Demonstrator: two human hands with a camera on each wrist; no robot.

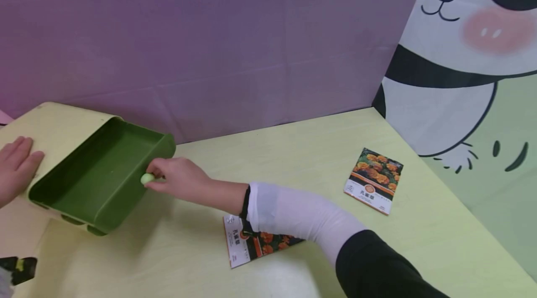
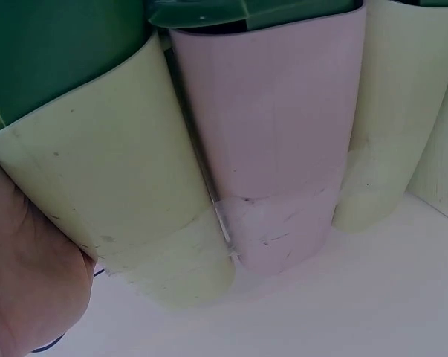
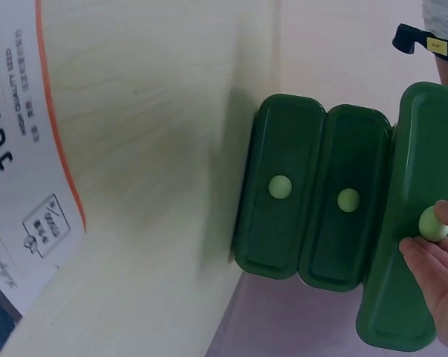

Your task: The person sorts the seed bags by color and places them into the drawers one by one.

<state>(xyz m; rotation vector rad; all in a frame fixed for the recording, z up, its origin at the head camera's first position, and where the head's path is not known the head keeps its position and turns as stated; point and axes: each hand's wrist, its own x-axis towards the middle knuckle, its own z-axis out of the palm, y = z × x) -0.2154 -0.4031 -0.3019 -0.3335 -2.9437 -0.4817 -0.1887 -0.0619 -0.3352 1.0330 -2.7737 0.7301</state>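
Observation:
A small drawer unit with a cream top shell (image 1: 63,128) stands at the left of the table. Its top green drawer (image 1: 109,172) is pulled part way out, and the bare green floor inside shows. My right hand (image 1: 178,177) pinches the round pale green knob (image 3: 434,224) on that drawer's front between thumb and fingers. With fingers extended, my left hand (image 1: 17,169) rests on top of the cream shell. In the left wrist view, part of this hand (image 2: 34,275) lies along the shell's side.
Two lower drawers (image 3: 287,238) with round knobs sit closed beneath, one in a pink shell (image 2: 276,134). On the table (image 1: 201,260) lie two marigold seed packets: one (image 1: 373,181) at the right, another (image 1: 239,246) partly under my right forearm. A purple backdrop (image 1: 230,55) stands behind.

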